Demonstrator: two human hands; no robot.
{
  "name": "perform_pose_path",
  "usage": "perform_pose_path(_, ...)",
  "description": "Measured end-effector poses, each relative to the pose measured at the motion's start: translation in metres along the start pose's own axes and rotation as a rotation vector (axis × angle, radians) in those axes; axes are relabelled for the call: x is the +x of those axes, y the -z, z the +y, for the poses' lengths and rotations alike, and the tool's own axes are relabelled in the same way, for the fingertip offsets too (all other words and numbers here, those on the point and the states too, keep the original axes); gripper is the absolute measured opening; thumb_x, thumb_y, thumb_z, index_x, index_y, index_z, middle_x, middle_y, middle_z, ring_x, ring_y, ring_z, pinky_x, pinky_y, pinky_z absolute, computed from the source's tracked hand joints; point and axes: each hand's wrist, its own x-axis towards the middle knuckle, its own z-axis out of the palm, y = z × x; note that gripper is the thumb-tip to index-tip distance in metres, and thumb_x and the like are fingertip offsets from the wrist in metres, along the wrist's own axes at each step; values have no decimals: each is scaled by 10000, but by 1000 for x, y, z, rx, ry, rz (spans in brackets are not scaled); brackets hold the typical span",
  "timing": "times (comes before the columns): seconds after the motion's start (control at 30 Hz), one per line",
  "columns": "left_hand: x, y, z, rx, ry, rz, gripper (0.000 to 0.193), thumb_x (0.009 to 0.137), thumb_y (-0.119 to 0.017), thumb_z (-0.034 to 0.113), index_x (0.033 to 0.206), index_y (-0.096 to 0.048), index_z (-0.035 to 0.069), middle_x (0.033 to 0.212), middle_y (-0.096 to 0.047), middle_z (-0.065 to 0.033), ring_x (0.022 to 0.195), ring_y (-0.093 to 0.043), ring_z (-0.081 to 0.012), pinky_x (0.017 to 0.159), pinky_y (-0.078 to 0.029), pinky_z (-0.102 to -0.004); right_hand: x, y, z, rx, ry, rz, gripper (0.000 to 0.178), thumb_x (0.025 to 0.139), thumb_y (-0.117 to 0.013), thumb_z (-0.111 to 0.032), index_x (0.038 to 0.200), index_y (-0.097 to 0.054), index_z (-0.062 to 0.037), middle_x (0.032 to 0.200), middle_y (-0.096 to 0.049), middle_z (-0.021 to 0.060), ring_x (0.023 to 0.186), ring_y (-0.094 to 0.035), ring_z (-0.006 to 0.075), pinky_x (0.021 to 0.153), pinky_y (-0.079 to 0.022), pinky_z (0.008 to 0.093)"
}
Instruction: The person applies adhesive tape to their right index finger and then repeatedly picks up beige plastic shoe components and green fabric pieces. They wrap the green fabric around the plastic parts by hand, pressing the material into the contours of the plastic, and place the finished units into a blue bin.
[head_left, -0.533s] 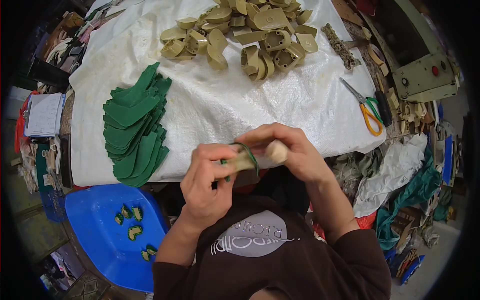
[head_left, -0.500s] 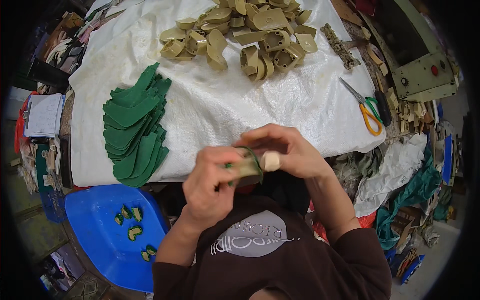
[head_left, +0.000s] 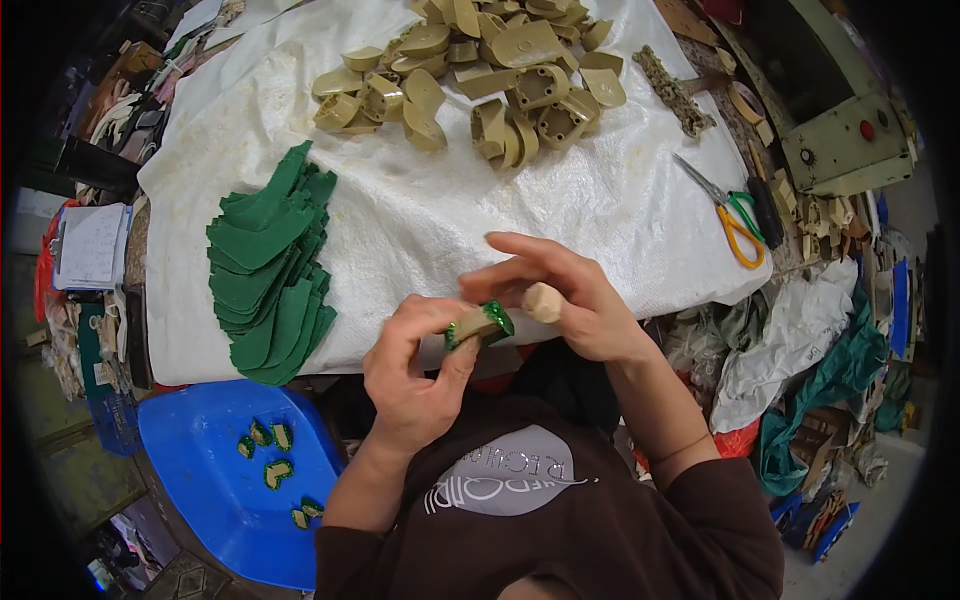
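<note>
In front of my chest, my left hand (head_left: 412, 362) is closed on a small beige heel-shaped piece (head_left: 479, 325) with glossy green material along its edges. My right hand (head_left: 575, 295) is just to the right of it, fingers stretched out and apart, holding nothing. A pale wrapping (head_left: 543, 302) covers its thumb tip. Left of the hands, a stack of green cut fabric pieces (head_left: 265, 260) lies on the white sheet. Below that stack, a blue basin (head_left: 215, 500) holds several beige pieces edged in green (head_left: 278, 473).
A heap of beige plastic heels (head_left: 485, 75) covers the table's far middle. Scissors with orange and green handles (head_left: 735, 220) lie near the right edge, by a greenish metal box (head_left: 848, 150). A clipboard with paper (head_left: 90, 247) is at far left. Crumpled bags (head_left: 775, 340) hang at right.
My right hand has opened and its fingers have come away from the piece. The green strip that stood out as a loop now lies against the piece, which my left hand has tilted.
</note>
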Motion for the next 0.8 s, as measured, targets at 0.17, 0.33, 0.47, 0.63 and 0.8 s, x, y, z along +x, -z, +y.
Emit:
perform_pose_path(0.17, -6, -6, -2, -113, 165, 49, 191, 793, -670, -18, 933, -539, -20, 997, -601, -159, 872, -591, -159, 764, -481, -270, 4, -7, 3, -510, 416, 56, 194, 816, -604, -101, 1002, -598, -46, 1000, -577, 62, 971, -502, 253, 886, -381, 362)
perform_pose_path(0.33, -2, -12, 0, -59, 156, 108, 177, 770, -695, -26, 890, -567, -14, 949, -641, -164, 815, -617, -139, 723, -490, -244, 5, -21, 8, -234, 284, 214, 164, 769, -648, -131, 904, -579, -68, 904, -566, 61, 859, -481, 239, 786, -383, 351)
perform_pose_path(0.47, -1, -12, 1, 39, 135, 68, 190, 759, -733, 36, 867, -580, 2, 963, -629, -182, 826, -621, -199, 724, -488, -279, 6, -13, 6, -517, 453, 177, 155, 775, -645, -122, 900, -575, -64, 892, -564, 61, 840, -478, 239, 794, -381, 358)
perform_pose_path(0.63, 10, -13, 12, 524, -181, 117, 183, 729, -750, 97, 837, -609, 55, 996, -579, -120, 968, -528, -309, 802, -423, -368, 1, -11, 9, -542, 505, 156, 176, 788, -639, -170, 910, -585, -55, 928, -560, 67, 911, -468, 231, 850, -381, 354)
perform_pose_path(0.8, 9, 3, 7, 507, -343, 35, 172, 689, -752, 68, 815, -639, 97, 996, -562, -76, 960, -490, -296, 805, -408, -389, 2, 1, -8, -43, 191, 105, 466, 792, -699, -315, 1121, -583, -6, 1125, -583, 137, 1082, -528, 229, 929, -392, 368)
